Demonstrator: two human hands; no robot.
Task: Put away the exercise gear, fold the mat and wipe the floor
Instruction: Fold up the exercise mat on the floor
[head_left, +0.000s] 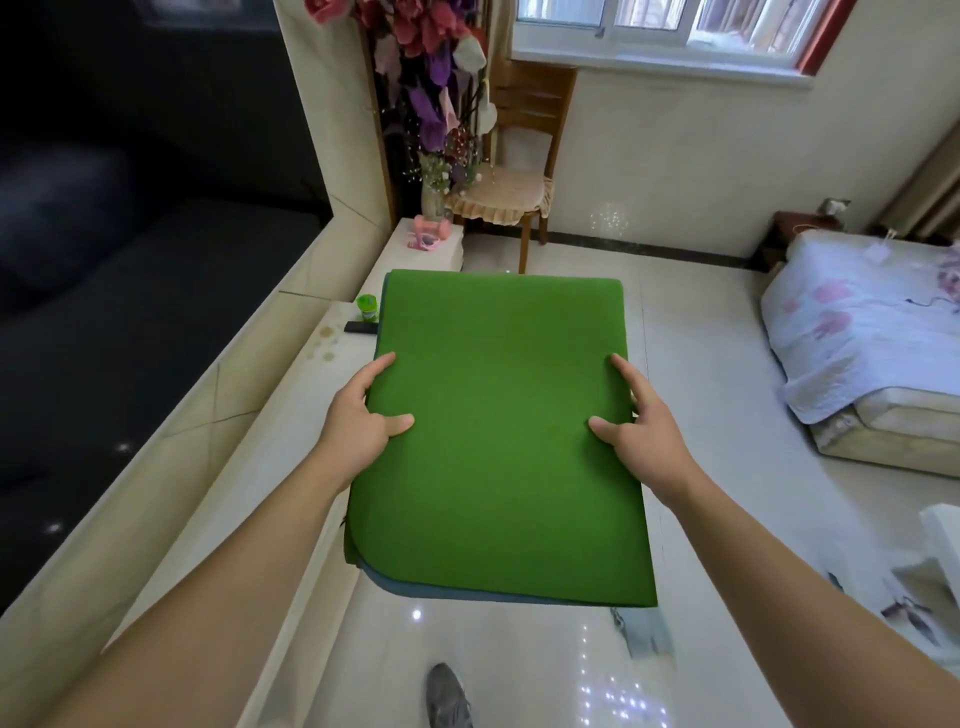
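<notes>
"Green foam mat (498, 415), folded, with a blue-grey layer showing at its near rim. Where is it?"

"It is in the middle of the view, held up in the air above the pale tiled floor (701, 415). It touches nothing except the two hands. Its fold is at the far edge, at 12 o'clock."

"How do the hands hold it?"

"The left hand (358, 421) grips the 9 o'clock edge and the right hand (639, 431) grips the 3 o'clock edge. Each thumb lies on the top face and points inward. The other fingers curl round the rim, and most of them go under the mat, so I cannot see them fully."

"What is around the mat?"

"At 9 o'clock a cream stone ledge (291, 415) runs along the dark wall. On it, near the far left corner of the mat, stand a small green cup (368, 307) and a flat black thing (360, 328). Further along, at 11 o'clock, a pink dumbbell (428, 236) lies on a raised white block."

"And behind that?"

"A vase of red and purple flowers (441, 104) and a wooden chair (519, 171) stand at 12 o'clock, under the window (660, 26). A bed (872, 338) with a white flowered cover is at 2 o'clock. A grey shoe (448, 696) is at 6 o'clock. Just beside it, at 5 o'clock, a grey thing (647, 631) lies on the floor, too blurred to name."
</notes>
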